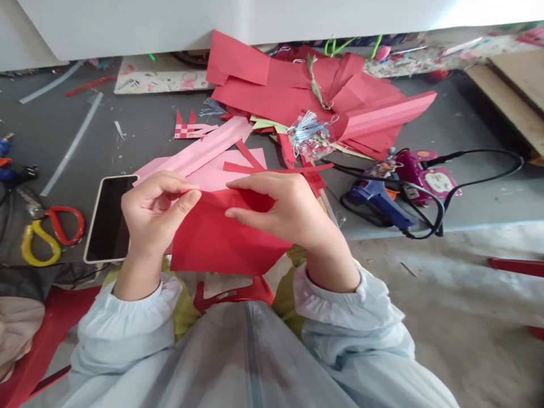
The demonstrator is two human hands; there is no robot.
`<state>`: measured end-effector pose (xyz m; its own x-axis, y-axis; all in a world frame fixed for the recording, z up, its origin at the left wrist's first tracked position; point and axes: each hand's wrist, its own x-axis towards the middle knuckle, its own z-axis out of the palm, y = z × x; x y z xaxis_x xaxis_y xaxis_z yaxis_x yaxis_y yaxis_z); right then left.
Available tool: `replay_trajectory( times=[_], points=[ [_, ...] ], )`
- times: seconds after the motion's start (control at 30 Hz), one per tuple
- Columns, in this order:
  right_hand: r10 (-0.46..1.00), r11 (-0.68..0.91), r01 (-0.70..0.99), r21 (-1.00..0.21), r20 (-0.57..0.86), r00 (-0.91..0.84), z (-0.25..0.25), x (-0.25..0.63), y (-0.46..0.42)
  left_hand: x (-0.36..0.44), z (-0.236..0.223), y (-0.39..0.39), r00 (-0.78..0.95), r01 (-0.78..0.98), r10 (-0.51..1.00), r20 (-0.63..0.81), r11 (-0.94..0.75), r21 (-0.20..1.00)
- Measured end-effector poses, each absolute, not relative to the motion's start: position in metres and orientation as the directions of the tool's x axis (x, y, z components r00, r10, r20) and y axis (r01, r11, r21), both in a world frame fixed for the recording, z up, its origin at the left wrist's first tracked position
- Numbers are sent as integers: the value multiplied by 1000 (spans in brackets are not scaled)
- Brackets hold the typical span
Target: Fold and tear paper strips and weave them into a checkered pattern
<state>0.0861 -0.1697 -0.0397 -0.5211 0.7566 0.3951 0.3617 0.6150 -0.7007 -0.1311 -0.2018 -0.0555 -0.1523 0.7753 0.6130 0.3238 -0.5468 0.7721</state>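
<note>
While the left hand [159,209] pinches the far left corner of the red sheet [229,241] between thumb and forefinger, the right hand [289,209] is at the far edge, thumb and fingers spread with a gap; can't tell if it touches. Sheet is at the table's [403,207] near edge, around mid-length, near part sticking out past that edge toward the person. Long axis runs roughly left-right, slight bend along the far side; near edge faces the body, right end partly under the right hand.

Pink folded paper [204,150] slants just beyond the left hand, right end farther away. Thin red strips [272,168] lie just beyond the right hand. Phone [110,218] is beside the left wrist, scissors [53,232] left of it by the near edge. Glue gun [380,204] and its cable [480,152] sit right of the right hand, near the near edge. Red paper pile [293,88] crowds the far side, so room beyond the hands is tight; grey tabletop shows between right hand and glue gun, more toward the far right.
</note>
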Motion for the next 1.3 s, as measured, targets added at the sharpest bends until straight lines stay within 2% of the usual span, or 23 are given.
replay_trajectory(
  times=[0.23,0.37,0.5,0.77,1.03,1.3],
  points=[
    [723,657,366,-659,414,-553,-39,85,-169,-132,-57,-201,-153,312,766,624,-562,766],
    [696,682,365,-633,409,-590,-39,86,-169,-135,-53,-202,-56,292,811,582,-544,786],
    [674,691,386,-611,351,-650,-39,86,-168,-134,-48,-202,72,354,862,502,-492,795],
    [641,708,374,-599,322,-696,-41,85,-168,-131,-50,-205,55,475,898,437,-409,779],
    [689,655,310,-689,377,-618,-45,81,-169,-126,-51,-205,50,463,907,418,-392,795],
    [802,491,269,-828,311,-509,-42,90,-161,-123,-53,-207,-110,397,904,413,-341,852]
  ],
)
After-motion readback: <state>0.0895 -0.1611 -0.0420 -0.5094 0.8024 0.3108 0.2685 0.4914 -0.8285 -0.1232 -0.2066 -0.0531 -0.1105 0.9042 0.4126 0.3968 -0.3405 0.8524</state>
